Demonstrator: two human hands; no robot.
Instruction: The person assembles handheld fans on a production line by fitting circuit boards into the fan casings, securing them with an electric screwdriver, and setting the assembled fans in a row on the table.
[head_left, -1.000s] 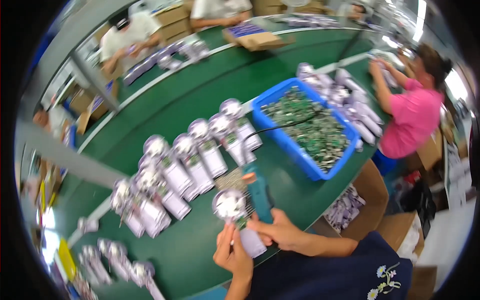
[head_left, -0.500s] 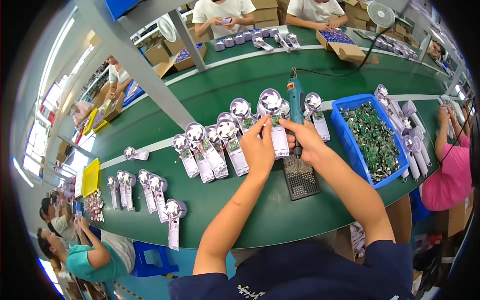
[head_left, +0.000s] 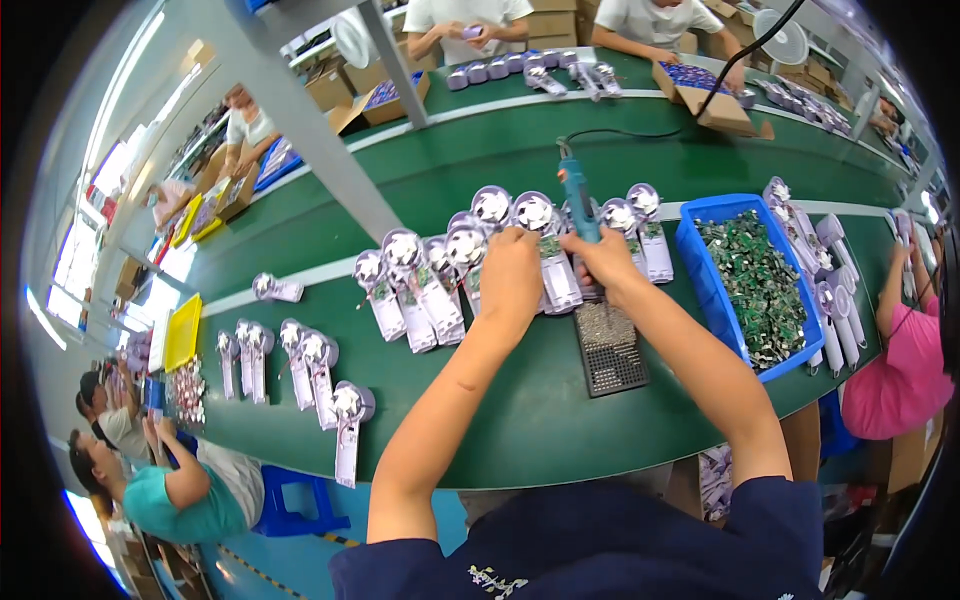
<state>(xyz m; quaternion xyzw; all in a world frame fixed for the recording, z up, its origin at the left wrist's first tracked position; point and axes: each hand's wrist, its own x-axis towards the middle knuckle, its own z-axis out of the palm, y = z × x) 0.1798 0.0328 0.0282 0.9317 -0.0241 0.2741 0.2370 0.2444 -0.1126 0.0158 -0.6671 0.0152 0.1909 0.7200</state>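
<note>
My right hand grips a teal electric screwdriver, held upright with its cord running up and away. My left hand presses down on a white lamp part with a round silver reflector head and a small green circuit board on it. The screwdriver tip meets that part between my two hands. More such lamp parts lie in a row to the left on the green belt.
A blue bin of green circuit boards stands to the right. A dark screw tray lies just below my right hand. More lamp parts sit far left. Other people work at the left, the right and across the belt.
The view has shifted slightly since half a second ago; my hands stay on the same lamp part with the screwdriver. A second ago I was holding a part lower on the belt.
</note>
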